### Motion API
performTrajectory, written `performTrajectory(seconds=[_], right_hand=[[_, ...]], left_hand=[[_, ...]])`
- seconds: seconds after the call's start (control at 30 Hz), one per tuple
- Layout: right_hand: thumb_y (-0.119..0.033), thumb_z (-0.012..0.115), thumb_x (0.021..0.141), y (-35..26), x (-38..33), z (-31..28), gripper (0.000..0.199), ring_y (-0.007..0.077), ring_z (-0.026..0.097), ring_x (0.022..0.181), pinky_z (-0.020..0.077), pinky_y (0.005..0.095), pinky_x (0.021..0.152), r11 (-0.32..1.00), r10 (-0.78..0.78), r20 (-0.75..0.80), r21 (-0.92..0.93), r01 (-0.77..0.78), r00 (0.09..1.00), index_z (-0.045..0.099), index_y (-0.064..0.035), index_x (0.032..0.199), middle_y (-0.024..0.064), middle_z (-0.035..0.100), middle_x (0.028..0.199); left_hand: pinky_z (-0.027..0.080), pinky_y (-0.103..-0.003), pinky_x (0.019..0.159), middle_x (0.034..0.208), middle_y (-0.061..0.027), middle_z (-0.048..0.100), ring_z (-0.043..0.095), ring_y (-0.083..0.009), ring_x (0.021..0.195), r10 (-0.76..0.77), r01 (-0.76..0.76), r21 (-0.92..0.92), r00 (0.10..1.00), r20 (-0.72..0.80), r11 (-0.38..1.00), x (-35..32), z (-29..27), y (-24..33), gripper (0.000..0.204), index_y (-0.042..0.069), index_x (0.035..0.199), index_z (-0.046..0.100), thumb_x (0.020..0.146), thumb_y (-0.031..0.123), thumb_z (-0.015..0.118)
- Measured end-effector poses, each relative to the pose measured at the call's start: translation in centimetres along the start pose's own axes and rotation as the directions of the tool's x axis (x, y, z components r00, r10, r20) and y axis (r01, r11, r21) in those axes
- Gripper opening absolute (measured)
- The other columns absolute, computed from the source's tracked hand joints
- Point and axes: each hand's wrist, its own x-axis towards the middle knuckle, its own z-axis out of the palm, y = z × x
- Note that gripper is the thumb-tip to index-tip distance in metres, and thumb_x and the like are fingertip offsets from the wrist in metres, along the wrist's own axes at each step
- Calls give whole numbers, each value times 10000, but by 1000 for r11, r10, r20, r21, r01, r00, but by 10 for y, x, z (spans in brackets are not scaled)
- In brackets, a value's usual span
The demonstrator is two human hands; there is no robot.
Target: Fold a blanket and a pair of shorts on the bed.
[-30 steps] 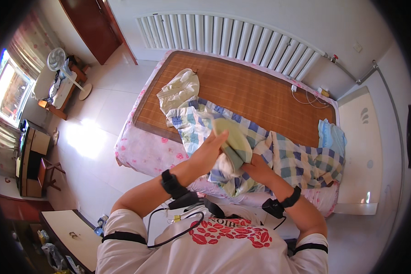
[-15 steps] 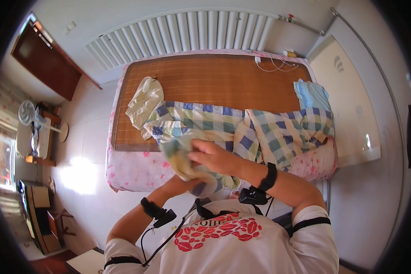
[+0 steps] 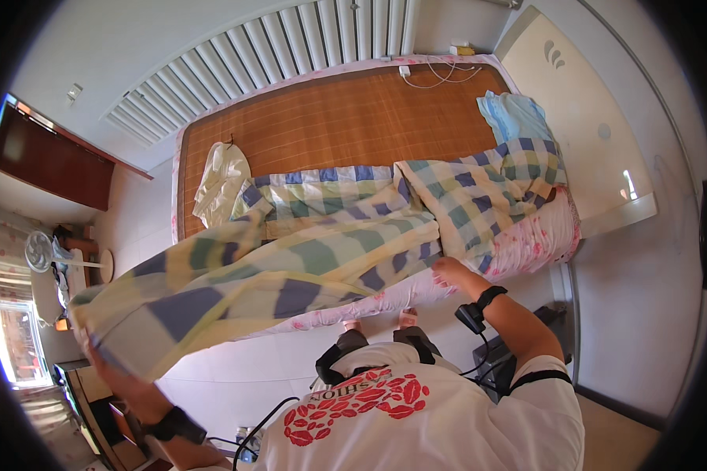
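Note:
A quilt [image 3: 314, 247] in blue, green and cream checks lies along the near side of the bed. Its left part is pulled out past the bed's near left corner and hangs in the air. My left hand [image 3: 100, 363], somewhat blurred, grips that far left end, partly hidden by the cloth. At the quilt's near edge, right of the middle, my right hand [image 3: 452, 275] has its fingers curled closed on the fabric. To the right of it the quilt is folded over and bunched on the bed.
A brown woven mat [image 3: 330, 125] covers the bed, above a pink floral sheet [image 3: 518, 239]. A cream garment [image 3: 221, 180] lies at the left, a light blue cloth [image 3: 514, 118] at the right. White cables [image 3: 448, 77] rest near the radiator [image 3: 267, 55]. A fan [image 3: 39, 251] stands far left.
My left hand has swung far left, stretching the bunched quilt end out sideways. My right hand has moved right and down to the quilt's near edge. The view has turned slightly.

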Motion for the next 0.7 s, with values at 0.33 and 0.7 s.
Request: performTrajectory(seconds=[0.33,0.7], right_hand=[[-490,402,798,16,41,57,512,248,506,768,443,376,673,543,237,97,812,-214,967,415,-23,1007,140,488,900],[-661,401,702,-16,49,29,576,206,504,835,413,330,675,184,259,57,977,-107,964,482,-170,990,56,526,963]], left_hand=[[366,-374,877,1163,-163,427,433,-279,1063,-30,109,171,912,-409,979,2,-87,-26,475,18,1183,366,760,156,534],[355,-372,886,1168,-161,422,429,-279,1067,-69,179,207,890,-450,962,14,-111,-35,471,9,1181,367,760,154,522]])
